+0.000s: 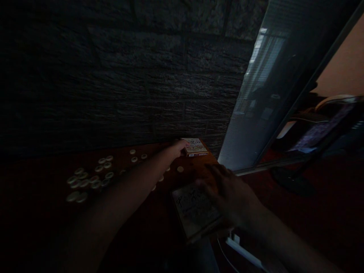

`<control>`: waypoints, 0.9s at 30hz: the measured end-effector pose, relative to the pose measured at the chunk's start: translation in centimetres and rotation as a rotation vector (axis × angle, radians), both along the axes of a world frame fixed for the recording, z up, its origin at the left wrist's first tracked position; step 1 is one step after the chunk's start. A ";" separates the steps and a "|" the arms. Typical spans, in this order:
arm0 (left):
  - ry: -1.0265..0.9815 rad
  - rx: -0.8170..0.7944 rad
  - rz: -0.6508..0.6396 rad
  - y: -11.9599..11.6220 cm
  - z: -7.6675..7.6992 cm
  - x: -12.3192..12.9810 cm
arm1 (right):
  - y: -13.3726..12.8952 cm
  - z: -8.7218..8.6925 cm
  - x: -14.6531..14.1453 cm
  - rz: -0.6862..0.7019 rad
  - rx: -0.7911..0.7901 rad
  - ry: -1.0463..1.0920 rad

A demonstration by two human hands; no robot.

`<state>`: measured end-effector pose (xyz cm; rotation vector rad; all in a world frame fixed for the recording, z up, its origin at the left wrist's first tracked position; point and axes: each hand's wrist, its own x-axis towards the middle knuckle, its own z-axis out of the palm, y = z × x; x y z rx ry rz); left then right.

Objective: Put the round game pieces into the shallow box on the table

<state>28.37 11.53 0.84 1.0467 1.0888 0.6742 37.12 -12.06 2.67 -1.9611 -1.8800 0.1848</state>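
Cream-coloured and flat, the near box (195,214) lies at the front edge of the wooden table (196,167), dark brush-like characters on its lid. Our right hand (236,193) is over its right side, fingers loosely spread; we cannot tell whether they touch. Below the table edge we see one white power strip (246,253) and a thin white cable (224,252). Our left forearm (136,182) reaches across the tabletop and hides part of a scatter of round, pale discs (84,182), roughly twenty-odd in view, mostly to its left; one lies alone between the two boxes. Our left hand (178,147) meets the left side of the far box (196,146), a fingertip on its lid; we cannot tell whether the fingers pinch it. Behind stands the rough, dark stone-block wall (122,76), with a ribbed glass panel (253,121) beside it; past that, a patterned cloth (321,132).
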 end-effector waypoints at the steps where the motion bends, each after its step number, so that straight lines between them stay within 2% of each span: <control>1: 0.016 0.007 -0.005 0.1 0.0 -0.1 | 1.9 0.2 1.5 -0.011 0.072 0.029; 3: 0.055 0.023 -0.017 0.1 0.0 -0.2 | 6.3 0.0 4.4 0.026 0.172 -0.034; 5: 0.101 0.046 -0.023 0.2 0.0 -0.1 | 10.3 -0.7 6.4 0.135 0.170 -0.156; 8: 0.164 0.105 -0.020 0.4 -0.1 0.2 | 13.8 -1.9 7.4 0.268 0.131 -0.206; 12: 0.250 0.158 -0.081 1.2 -0.1 0.6 | 14.5 -2.7 7.5 0.344 0.106 -0.280; 20: 0.550 0.350 -0.247 2.7 0.6 0.3 | 14.4 -3.9 8.6 0.351 0.123 -0.365; 27: 0.741 0.507 -0.341 4.4 0.3 0.0 | 15.3 -3.6 8.6 0.347 0.103 -0.392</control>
